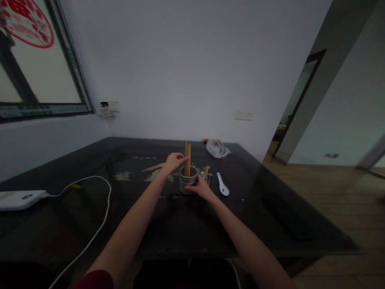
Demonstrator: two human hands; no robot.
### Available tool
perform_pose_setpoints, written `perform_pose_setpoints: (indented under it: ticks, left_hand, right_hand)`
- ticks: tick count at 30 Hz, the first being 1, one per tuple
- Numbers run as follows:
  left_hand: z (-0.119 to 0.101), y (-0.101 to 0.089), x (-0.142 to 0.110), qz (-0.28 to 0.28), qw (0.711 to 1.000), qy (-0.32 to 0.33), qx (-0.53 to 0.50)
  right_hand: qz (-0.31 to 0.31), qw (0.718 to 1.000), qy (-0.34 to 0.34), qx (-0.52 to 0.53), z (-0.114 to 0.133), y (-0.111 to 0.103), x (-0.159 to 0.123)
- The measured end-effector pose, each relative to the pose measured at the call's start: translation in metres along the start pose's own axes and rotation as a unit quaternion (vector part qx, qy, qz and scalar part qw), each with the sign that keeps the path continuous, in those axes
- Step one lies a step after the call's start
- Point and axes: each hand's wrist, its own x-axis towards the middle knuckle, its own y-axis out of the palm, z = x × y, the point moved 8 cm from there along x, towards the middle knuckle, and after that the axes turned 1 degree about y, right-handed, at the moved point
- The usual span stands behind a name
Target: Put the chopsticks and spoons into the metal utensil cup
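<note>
A grey cylindrical holder (185, 186) stands upright on the dark table, with several wooden chopsticks (188, 158) rising out of it. My left hand (175, 161) pinches the chopsticks partway up, above the holder's rim. Around the right side of the holder my right hand (201, 188) is wrapped, thumb at the front. Just beyond that hand lie a metal spoon (209, 176) and a light wooden utensil (207, 170), both partly hidden. To the right rests a white ceramic soup spoon (223, 185) with a blue mark in its bowl.
A crumpled clear plastic bag (217, 149) lies near the table's back edge. At the left, a white power bank (22, 200) trails a white cable (108, 196) toward the front. A dark flat object (287, 214) is on the right. Behind the table (144, 237) stands a wall.
</note>
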Motion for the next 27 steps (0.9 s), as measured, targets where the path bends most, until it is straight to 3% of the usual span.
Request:
perform_pose_setpoints:
  ticks: [27]
  left_hand:
    - [0.009,0.0032,0.0022,-0.015,1.0,-0.007,-0.018]
  right_hand:
    - [-0.009,0.999,-0.015,-0.033,0.0003,-0.0009,-0.0003]
